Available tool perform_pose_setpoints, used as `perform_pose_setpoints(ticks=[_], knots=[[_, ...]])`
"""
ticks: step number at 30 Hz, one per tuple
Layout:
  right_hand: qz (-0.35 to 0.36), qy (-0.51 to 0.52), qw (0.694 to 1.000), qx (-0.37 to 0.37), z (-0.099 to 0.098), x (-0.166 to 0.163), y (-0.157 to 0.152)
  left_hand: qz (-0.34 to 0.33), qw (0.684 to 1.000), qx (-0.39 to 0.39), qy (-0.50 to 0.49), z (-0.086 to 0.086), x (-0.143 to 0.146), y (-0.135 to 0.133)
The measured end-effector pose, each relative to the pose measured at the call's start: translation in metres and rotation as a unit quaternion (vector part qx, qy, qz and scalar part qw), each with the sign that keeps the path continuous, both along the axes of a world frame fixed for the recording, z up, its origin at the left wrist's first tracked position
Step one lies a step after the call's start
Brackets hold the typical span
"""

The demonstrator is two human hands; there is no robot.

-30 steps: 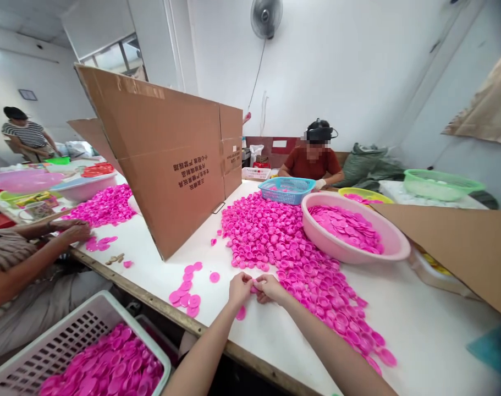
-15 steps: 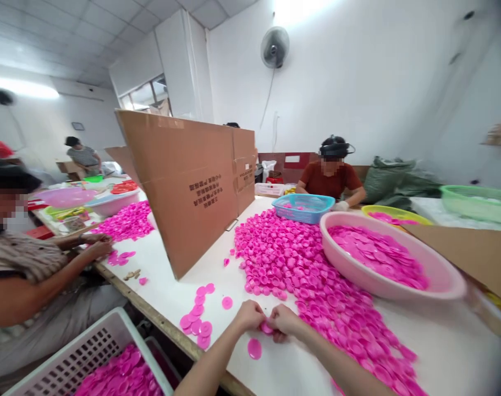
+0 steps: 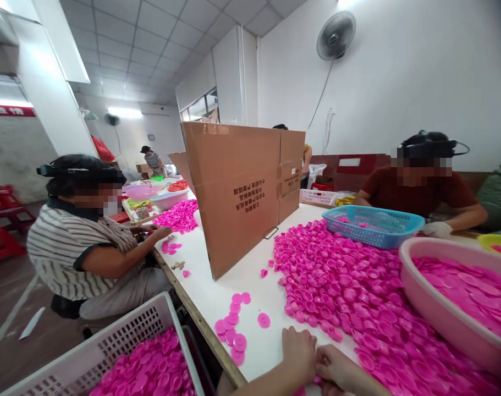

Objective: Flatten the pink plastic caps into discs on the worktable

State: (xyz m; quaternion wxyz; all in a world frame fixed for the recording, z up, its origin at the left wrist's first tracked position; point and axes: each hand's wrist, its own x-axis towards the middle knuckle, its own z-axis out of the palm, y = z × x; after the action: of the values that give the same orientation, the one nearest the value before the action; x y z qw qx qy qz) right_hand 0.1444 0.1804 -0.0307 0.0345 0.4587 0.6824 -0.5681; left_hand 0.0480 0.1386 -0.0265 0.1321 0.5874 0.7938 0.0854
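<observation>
My left hand [image 3: 298, 352] and my right hand [image 3: 335, 367] meet at the front of the white table, both with curled fingers. Between them a bit of a pink plastic piece [image 3: 317, 379] shows; the fingers hide most of it. Just beyond my hands and to their right spreads a large heap of small pink plastic cups [image 3: 328, 275]. Flat pink discs [image 3: 230, 323] lie in a loose group to the left, with a single disc [image 3: 264, 320] nearer my left hand. Part of another pink piece [image 3: 299, 391] shows under my wrists.
A cardboard sheet [image 3: 246, 170] stands upright across the table. A pink basin [image 3: 444, 313] of discs and a blue basket [image 3: 374, 242] stand right. A white crate [image 3: 122, 324] of pink pieces is below the table edge. One co-worker [image 3: 89, 247] sits left, another [image 3: 423, 187] opposite.
The view has swung left, so things appear farther right. My hands have drawn closer together and lower in the view, covering more of the pink piece.
</observation>
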Motion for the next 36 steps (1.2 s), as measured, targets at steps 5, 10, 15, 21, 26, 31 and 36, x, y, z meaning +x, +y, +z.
perform_pose_setpoints(ticks=[5,10,15,21,26,31,36], knots=[[0.029,-0.036,0.999,-0.023,-0.008,-0.002,0.007,0.036,0.999,0.033,-0.004,-0.003,-0.003,-0.003],[-0.020,0.015,0.999,-0.041,-0.019,0.004,0.001,0.065,0.993,0.085,-0.058,0.000,0.003,-0.003],[-0.064,0.063,0.995,-0.034,-0.013,0.006,-0.008,0.062,0.982,0.154,-0.092,0.017,0.004,-0.013],[-0.115,0.122,0.984,0.057,0.026,0.007,-0.034,0.086,0.976,0.145,-0.136,0.035,-0.003,-0.023],[-0.095,0.271,0.917,0.277,0.082,0.016,-0.074,0.101,0.941,0.210,-0.244,0.060,-0.003,-0.055],[-0.054,0.347,0.879,0.323,0.132,0.024,-0.106,0.096,0.919,0.326,-0.199,0.097,0.004,-0.089],[-0.067,0.364,0.832,0.414,0.142,0.025,-0.122,0.059,0.840,0.477,-0.249,0.118,0.015,-0.097]])
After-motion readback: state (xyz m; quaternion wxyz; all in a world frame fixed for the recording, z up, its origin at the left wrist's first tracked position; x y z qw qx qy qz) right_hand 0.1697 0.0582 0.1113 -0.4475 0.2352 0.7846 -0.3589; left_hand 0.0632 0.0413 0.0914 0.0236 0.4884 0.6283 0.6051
